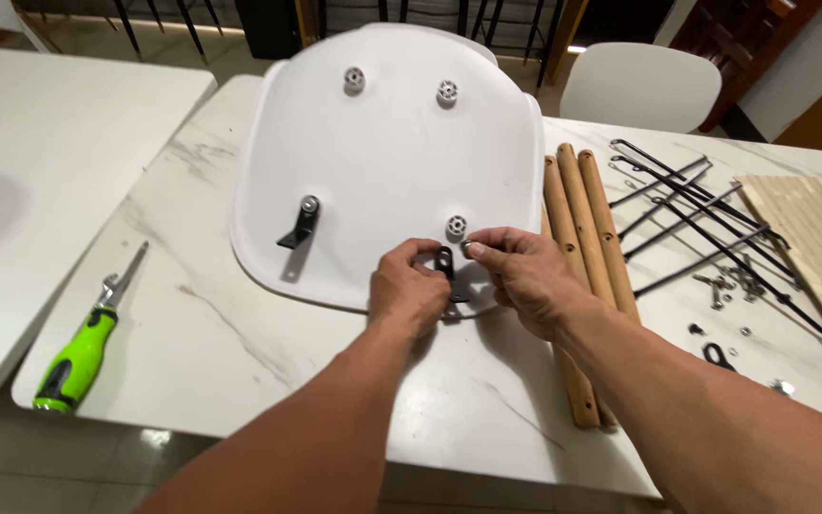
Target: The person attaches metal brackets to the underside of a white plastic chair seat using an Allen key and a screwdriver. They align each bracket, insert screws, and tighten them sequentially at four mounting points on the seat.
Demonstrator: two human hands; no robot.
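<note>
Left hand (409, 286) pinched black bracket (447, 271) at 6 o'clock edge of upturned white seat shell (387, 152) on desk (211, 333). Right hand (525, 276) gripped small bolt (465, 247). Wooden legs (582, 219) at 3 o'clock.

My left hand (409, 288) and right hand (523, 276) crowd the near edge of the upturned white seat shell (382, 152), pinching a small black bracket (446, 271) between them, so nothing passes there. To my right, three wooden legs (587, 238) lie just beside the right hand and wall off that side; beyond them the black metal rods (696, 214), loose screws (730, 284) and a slatted wooden board (811, 238) clutter the tabletop (211, 333). To my left the marble lies open between the shell and the green-handled screwdriver (78, 352). On the shell, a mounted black bracket (300, 227) and three round bosses stick up; between them the surface is smooth.
</note>
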